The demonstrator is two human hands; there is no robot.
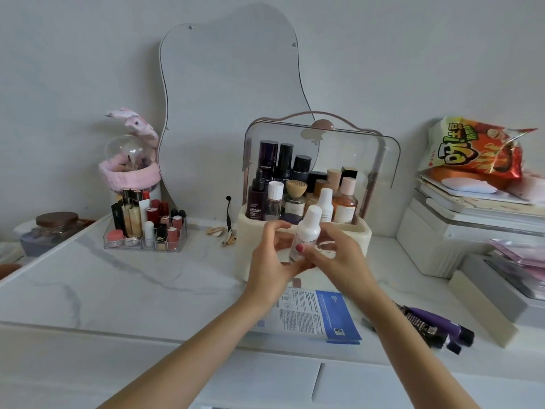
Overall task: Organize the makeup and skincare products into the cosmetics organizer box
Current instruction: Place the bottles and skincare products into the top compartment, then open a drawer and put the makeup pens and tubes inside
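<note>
Small white plastic bottle w/ white cap (306, 231) held upright, axis tipped slightly to 1 o'clock, just in front of cream organizer box w/ clear lid (365, 231). Left hand (272, 261) pinches it; right hand (339, 258) fingers cup the body. Open slot lies at 12 o'clock.

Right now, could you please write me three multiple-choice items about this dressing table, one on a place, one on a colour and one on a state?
1. Where is the clear acrylic lipstick tray?
A. Left of the cream organizer box
B. Inside the box
C. On the books

2. What colour is the cap of the small white plastic bottle in the hands?
A. Black
B. White
C. Pink

3. How is the box's clear lid?
A. Shut
B. Removed
C. Raised open

A: the tray stands well left of the box. B: its cap matches its white body. C: the lid arches up, bottles exposed.
</note>
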